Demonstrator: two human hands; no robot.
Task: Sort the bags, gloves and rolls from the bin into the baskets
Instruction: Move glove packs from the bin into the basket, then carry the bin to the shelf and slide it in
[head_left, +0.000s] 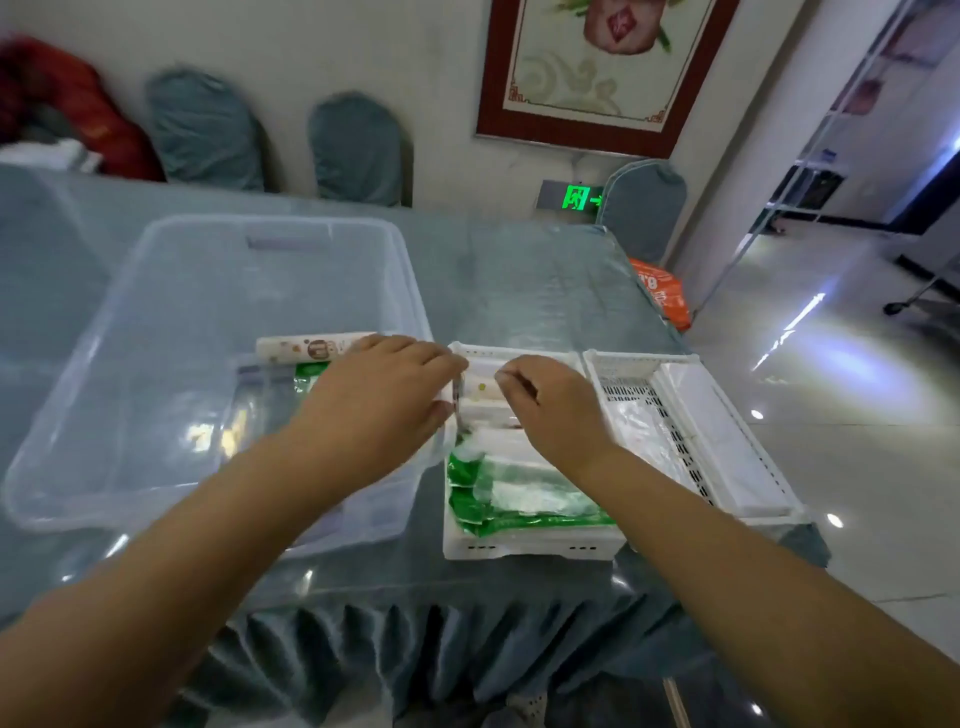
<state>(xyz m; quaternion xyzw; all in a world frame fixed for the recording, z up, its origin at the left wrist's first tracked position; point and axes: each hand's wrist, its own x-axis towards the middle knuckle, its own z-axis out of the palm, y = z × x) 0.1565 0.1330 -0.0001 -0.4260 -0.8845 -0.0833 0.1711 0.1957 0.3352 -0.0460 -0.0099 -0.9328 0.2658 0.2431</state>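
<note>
A clear plastic bin stands at the left of the table; a white patterned roll and a green bag lie at its right end. Beside it a white basket holds green and clear glove packs and a white roll at its far end. A second white basket to the right holds clear bags. My left hand and my right hand hover over the first basket's far end, both pinching a thin clear bag that hangs between them.
The table carries a blue-grey cloth under a glass top, with a pleated skirt at the front. Blue-covered chairs line the far wall. An orange bag lies off the table's right edge, above a shiny tiled floor.
</note>
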